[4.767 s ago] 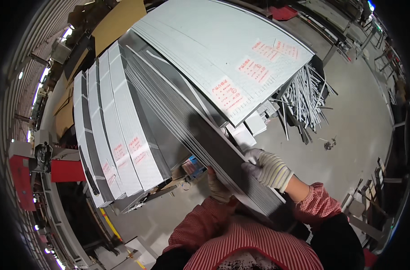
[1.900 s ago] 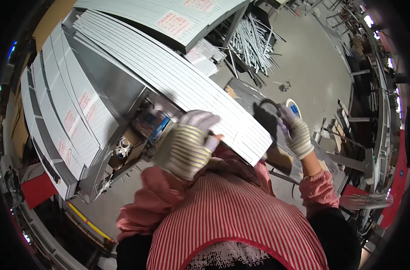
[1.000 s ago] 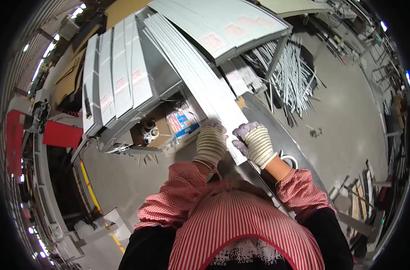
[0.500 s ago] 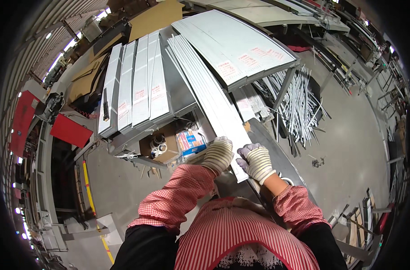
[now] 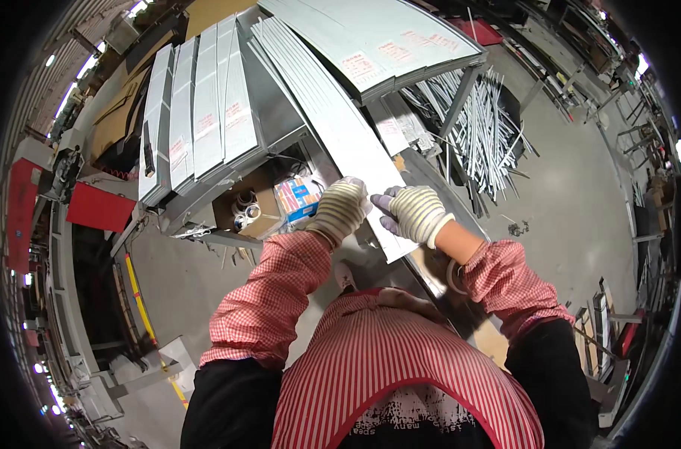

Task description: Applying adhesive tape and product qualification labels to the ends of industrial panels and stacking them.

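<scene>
A stack of long, narrow white panels (image 5: 340,112) runs from the far left toward me, its near end jutting out past the bench. Above that end, both my hands, in striped cream gloves with greyish fingertips, are close together. My left hand (image 5: 340,209) is closed at the panel's left edge, fingers curled inward. My right hand (image 5: 415,213) lies over the right side of the same panel, its thumb and fingers bent toward the left fingertips. Whatever lies between the fingertips is too small to make out.
Left, bundles of white panels (image 5: 179,135) lie on a metal table, with a cardboard box (image 5: 265,222) of tape rolls and a blue-orange carton (image 5: 297,196) beneath. Wide white sheets (image 5: 385,45) cover a table ahead. Thin strips (image 5: 482,127) are heaped at right. A red board (image 5: 101,207) stands left.
The view has shifted, so the panels sit higher in it. Both hands have moved slightly farther along the panel from its near end, and the right fingertips now reach close to the left ones.
</scene>
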The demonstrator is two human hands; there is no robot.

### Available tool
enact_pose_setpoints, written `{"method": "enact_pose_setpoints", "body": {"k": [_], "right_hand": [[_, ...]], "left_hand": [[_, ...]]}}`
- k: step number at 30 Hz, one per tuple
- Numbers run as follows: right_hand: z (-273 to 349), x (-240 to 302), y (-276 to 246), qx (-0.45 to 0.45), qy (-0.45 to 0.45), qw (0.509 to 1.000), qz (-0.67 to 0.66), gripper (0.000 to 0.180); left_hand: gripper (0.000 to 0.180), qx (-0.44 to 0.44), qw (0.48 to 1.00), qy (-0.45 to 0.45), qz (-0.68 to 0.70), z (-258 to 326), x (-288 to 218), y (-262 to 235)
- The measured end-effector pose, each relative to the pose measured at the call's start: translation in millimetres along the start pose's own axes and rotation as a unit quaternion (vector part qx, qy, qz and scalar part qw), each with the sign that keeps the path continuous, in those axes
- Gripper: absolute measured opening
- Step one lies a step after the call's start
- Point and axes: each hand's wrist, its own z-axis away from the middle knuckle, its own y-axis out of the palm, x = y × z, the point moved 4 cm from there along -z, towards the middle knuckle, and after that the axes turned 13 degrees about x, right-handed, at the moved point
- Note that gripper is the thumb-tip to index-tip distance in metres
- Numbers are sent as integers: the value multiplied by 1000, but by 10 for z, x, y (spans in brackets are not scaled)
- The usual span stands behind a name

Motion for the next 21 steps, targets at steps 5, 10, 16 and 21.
{"method": "enact_pose_setpoints", "body": {"k": [5,10,16,21], "right_hand": [[-216,122,-125,24,-45,993,104,27],[-314,174,-47,63,-65,979,180,23],[-243,159,70,-103,-163,969,154,20],[-88,161,112,-134,-199,953,185,15]], "left_hand": [[21,15,1000,-13,3,64,-8,-61],[22,-16,1000,5,-6,44,14,-18],[22,-35,999,29,28,86,73,18],[25,-61,998,31,14,24,88,13]]}}
